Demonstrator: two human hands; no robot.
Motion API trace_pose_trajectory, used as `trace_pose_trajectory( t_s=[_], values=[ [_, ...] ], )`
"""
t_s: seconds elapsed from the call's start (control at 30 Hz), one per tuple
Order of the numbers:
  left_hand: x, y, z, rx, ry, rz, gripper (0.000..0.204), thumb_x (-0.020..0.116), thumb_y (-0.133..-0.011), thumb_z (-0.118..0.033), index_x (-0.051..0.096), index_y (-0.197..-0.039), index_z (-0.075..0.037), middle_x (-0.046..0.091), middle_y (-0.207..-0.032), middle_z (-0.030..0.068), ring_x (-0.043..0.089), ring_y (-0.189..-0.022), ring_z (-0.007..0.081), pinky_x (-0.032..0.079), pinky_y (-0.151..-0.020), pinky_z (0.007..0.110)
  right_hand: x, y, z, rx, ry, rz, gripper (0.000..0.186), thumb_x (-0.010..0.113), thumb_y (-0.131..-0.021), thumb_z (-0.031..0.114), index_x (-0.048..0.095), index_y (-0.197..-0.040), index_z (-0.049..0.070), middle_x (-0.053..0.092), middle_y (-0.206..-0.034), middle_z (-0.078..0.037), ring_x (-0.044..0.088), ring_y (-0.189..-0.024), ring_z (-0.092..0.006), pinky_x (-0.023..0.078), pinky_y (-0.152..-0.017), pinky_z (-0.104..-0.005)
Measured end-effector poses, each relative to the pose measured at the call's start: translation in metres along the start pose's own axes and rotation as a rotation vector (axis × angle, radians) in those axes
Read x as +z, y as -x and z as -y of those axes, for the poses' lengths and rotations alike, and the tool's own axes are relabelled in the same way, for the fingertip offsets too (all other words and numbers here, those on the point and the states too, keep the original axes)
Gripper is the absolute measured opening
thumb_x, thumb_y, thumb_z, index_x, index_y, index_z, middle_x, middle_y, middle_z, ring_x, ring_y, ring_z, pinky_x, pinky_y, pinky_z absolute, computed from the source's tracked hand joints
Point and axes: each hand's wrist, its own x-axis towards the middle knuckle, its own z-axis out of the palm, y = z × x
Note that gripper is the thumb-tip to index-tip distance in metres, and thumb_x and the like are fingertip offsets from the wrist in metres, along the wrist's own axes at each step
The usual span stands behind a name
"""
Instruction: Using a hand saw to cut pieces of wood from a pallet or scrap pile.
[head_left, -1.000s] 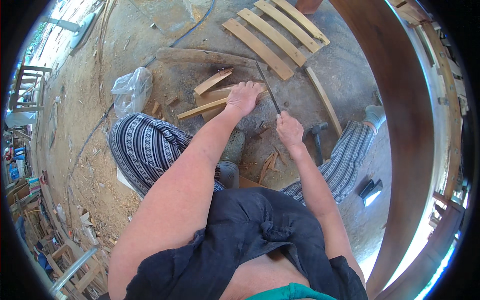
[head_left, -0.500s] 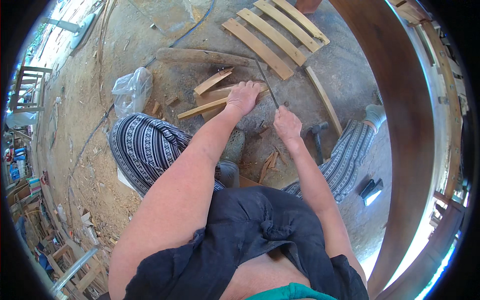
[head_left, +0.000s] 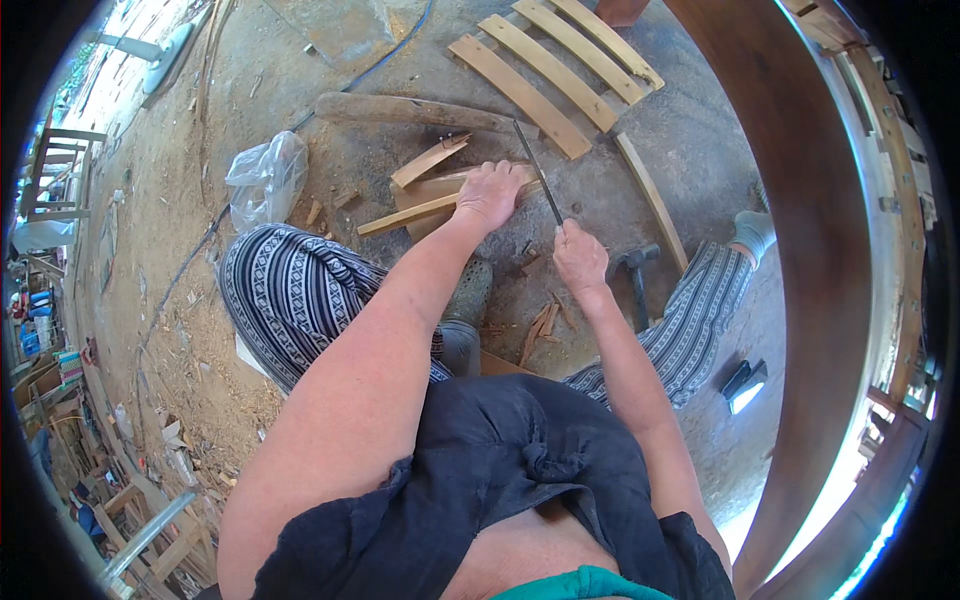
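Observation:
My left hand (head_left: pixel 492 192) is closed over a narrow wooden strip (head_left: pixel 405 215), pressing it down on a wooden block (head_left: pixel 432 188) on the ground. My right hand (head_left: pixel 580 254) grips the near end of a long, thin, dark-bladed tool (head_left: pixel 541 176). The blade slants away from me and crosses just right of my left fingers, at the strip's right end. Whether it is a saw or a knife I cannot tell, and its handle is hidden in my fist. A short split piece of wood (head_left: pixel 430 160) with nails sticking up lies beyond the strip.
Several pale slats (head_left: pixel 520 95) lie at the far right, with one more slat (head_left: pixel 652 205) nearer. A round wooden pole (head_left: pixel 415 110) lies beyond the block. A hammer (head_left: pixel 637 280) rests by my right leg, near wood splinters (head_left: pixel 541 328). A clear plastic bag (head_left: pixel 268 180) sits left.
My right hand and the blade have drawn slightly toward me. My left hand keeps its place on the strip. The whole view has shifted a little.

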Motion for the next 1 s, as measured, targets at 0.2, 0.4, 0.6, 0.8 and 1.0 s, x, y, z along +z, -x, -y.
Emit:
trace_pose_trajectory(
  t_s=[0.2,0.4,0.6,0.8,1.0],
  values=[
    [0.002,0.0,0.0,-0.003,0.017,-0.003,0.021,0.054,-0.083,-0.016,0.054,-0.103,-0.009,0.059,-0.102,0.0125,0.059,-0.098,0.0311,0.048,-0.083,0.043,-0.004,0.014,-0.003,-0.09,-0.03,-0.084,0.02,0.048,-0.091,0.025,0.053,-0.085,0.007,0.065,-0.074,-0.021,0.064,-0.072,-0.0401,0.05,-0.065,-0.0508],
    [0.007,-0.001,0.002,0.012,0.024,-0.012,0.022,0.055,-0.084,-0.019,0.054,-0.103,-0.008,0.059,-0.102,0.013,0.059,-0.097,0.0318,0.048,-0.082,0.044,-0.007,0.011,-0.002,0.031,0.043,0.04,0.021,0.046,-0.092,0.026,0.054,-0.086,0.008,0.065,-0.074,-0.02,0.065,-0.072,-0.0393,0.051,-0.066,-0.0498],
    [0.007,-0.002,0.003,0.013,-0.004,-0.029,0.022,0.055,-0.086,-0.022,0.054,-0.102,-0.008,0.059,-0.101,0.0127,0.059,-0.097,0.0314,0.048,-0.082,0.044,-0.001,0.003,0.003,-0.045,0.02,-0.033,0.022,0.046,-0.092,0.026,0.054,-0.085,0.007,0.065,-0.073,-0.02,0.065,-0.071,-0.039,0.051,-0.065,-0.0506],
    [0.01,-0.001,0.003,0.024,0.013,-0.024,0.022,0.055,-0.085,-0.021,0.054,-0.103,-0.008,0.059,-0.101,0.012,0.059,-0.097,0.031,0.048,-0.082,0.044,-0.001,0.015,-0.007,-0.041,0.017,-0.028,0.019,0.047,-0.091,0.023,0.054,-0.086,0.007,0.064,-0.071,-0.02,0.065,-0.07,-0.0386,0.051,-0.064,-0.0505],
    [0.007,-0.001,0.002,0.01,-0.013,-0.008,0.021,0.053,-0.086,-0.022,0.054,-0.102,-0.008,0.059,-0.101,0.0119,0.059,-0.096,0.0307,0.048,-0.082,0.044,0.007,-0.008,0.0,-0.105,-0.039,-0.099,0.018,0.048,-0.09,0.023,0.054,-0.084,0.007,0.064,-0.071,-0.02,0.064,-0.07,-0.0387,0.05,-0.063,-0.0505]
  ],
)
